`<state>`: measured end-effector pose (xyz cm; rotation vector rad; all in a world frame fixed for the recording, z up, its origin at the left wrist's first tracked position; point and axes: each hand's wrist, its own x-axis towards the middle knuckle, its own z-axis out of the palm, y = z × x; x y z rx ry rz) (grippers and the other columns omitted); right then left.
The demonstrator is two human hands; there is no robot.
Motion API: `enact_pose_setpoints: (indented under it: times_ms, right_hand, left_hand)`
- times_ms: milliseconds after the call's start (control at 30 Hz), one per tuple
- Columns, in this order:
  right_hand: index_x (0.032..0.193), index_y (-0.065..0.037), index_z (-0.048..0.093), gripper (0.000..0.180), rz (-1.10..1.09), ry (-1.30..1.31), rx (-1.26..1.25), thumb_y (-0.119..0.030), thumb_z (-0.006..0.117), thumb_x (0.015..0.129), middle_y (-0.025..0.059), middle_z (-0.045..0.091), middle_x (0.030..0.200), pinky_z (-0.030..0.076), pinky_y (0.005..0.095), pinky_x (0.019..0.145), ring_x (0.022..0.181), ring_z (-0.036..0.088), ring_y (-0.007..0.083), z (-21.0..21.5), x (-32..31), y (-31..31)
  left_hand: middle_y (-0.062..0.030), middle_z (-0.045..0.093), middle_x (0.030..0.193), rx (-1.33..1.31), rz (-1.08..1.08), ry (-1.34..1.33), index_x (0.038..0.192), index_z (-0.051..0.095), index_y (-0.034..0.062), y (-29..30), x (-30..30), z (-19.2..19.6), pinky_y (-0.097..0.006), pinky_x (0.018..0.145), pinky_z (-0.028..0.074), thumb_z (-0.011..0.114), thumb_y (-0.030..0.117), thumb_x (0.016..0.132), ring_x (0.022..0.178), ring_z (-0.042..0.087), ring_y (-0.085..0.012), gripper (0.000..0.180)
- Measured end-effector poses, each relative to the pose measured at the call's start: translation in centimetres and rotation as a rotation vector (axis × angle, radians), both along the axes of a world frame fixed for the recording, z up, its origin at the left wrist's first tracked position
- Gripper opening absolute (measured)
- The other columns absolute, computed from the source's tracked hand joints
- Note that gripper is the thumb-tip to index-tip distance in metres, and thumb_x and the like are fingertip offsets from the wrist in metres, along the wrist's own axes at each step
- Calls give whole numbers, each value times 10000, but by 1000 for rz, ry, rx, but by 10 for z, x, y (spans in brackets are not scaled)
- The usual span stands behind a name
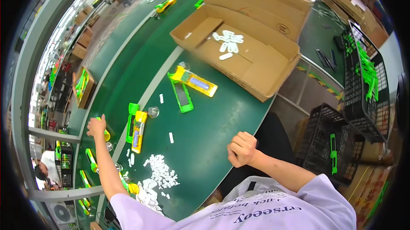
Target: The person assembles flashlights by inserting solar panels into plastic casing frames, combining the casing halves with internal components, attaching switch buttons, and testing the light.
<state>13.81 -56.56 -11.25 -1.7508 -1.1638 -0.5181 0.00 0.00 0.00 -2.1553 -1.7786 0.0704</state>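
Note:
My left hand [96, 126] reaches out over the conveyor belt [128, 55] and closes on a small yellow part [106, 135]. Just right of it a green and yellow plastic device [136, 127] lies on the green table [205, 119], with a clear round cap [153, 112] beside it. My right hand [241, 149] rests as a closed fist at the table's near edge with nothing visible in it. A heap of small white pieces [159, 174] lies between my arms. Farther off sits a second yellow and green device [192, 85].
An open cardboard box [260, 65] with white pieces [228, 42] inside stands at the far side. Black crates [337, 144] holding green parts stand on the right. More green and yellow devices [165, 4] ride the belt. Another person [47, 170] works at lower left.

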Motion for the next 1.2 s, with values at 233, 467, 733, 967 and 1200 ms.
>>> enact_pose_setpoints:
  times_ms: [233, 467, 733, 967, 1200]
  right_hand:
    - [655, -109, 514, 142, 48, 39, -4, -159, 643, 624, 46, 473, 656, 398, 349, 540, 602, 499, 240, 5, -2, -5]
    - [674, -75, 587, 89, -329, 232, 223, -66, 676, 674, 89, 573, 673, 488, 405, 587, 634, 566, 301, 54, 66, -105]
    - [885, -104, 708, 193, -1333, 178, -79, -265, 612, 838, 116, 718, 852, 529, 423, 711, 791, 692, 313, 176, 225, -399]
    - [976, 12, 646, 563, -1498, 1099, 95, -476, 795, 738, 151, 673, 817, 558, 435, 530, 631, 664, 268, 49, 313, -604]
    - [825, -124, 601, 108, -1008, 1075, 661, -199, 655, 881, -13, 582, 623, 393, 233, 437, 521, 562, 102, 93, 327, -597]
  left_hand:
    - [-171, 630, 1146, 252, -978, -617, 1153, 602, 23, -198, 162, 37, -443, 924, 465, 627, 341, 921, 1102, 591, -326, 394]
    - [-54, 549, 765, -190, -1659, -1314, 831, 574, 46, -526, 217, 19, -295, 578, 393, 609, 52, 884, 644, 501, -188, 64]
    - [-106, 553, 767, -810, -2230, -517, 828, 570, 55, -662, 263, -98, -415, 631, 497, 624, 106, 872, 748, 605, -309, 86]
    - [-106, 580, 797, -779, -2095, -250, 841, 565, 55, -632, 285, -121, -432, 673, 513, 587, 166, 914, 783, 624, -307, 135]
    - [-114, 579, 802, -771, -2107, -473, 884, 576, 44, -630, 299, -115, -422, 649, 508, 606, 150, 900, 750, 611, -303, 111]
